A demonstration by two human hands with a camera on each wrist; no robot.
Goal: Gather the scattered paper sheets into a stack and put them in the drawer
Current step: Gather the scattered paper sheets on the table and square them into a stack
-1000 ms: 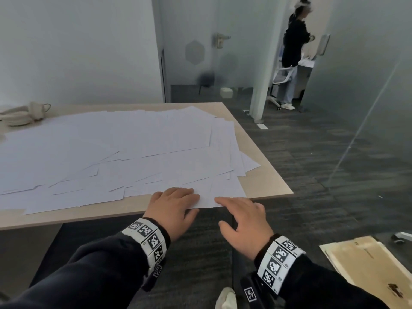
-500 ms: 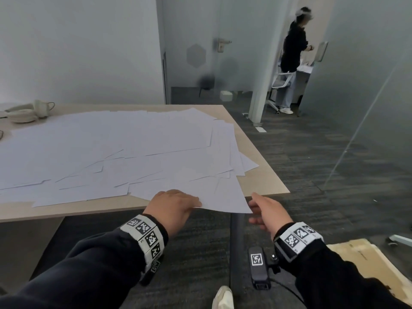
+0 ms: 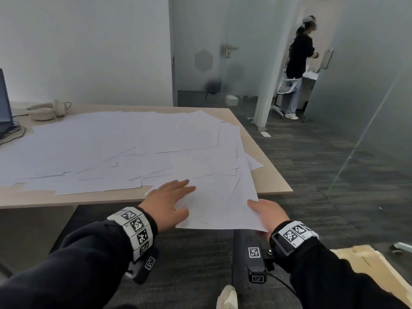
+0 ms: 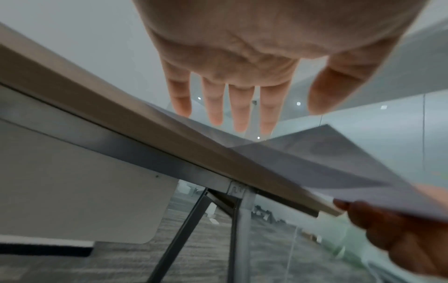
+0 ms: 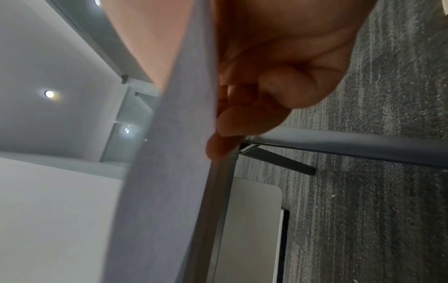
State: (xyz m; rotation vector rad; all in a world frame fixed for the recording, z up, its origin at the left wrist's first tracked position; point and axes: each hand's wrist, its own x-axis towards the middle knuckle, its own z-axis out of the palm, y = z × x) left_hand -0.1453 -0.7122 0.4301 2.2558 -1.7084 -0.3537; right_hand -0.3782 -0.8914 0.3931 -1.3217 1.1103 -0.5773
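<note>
Scattered paper sheets point(image 3: 116, 148) cover most of the table point(image 3: 270, 175), overlapping, a few poking past its near edge. One sheet point(image 3: 219, 206) hangs off the table's near edge, tilted down toward the person. R hand point(image 3: 266, 214) pinches that sheet's near-right corner, thumb on top, fingers point(image 5: 244, 118) curled underneath. L hand point(image 3: 166, 202) lies flat, fingers straight & spread, just over the sheet's left part at the table edge; can't tell if it touches. No drawer in view. Far-left corner of table: headphones point(image 3: 44, 109), laptop point(image 3: 4, 103). Beyond the table's far side, another person point(image 3: 297, 65) stands by a glass partition.
</note>
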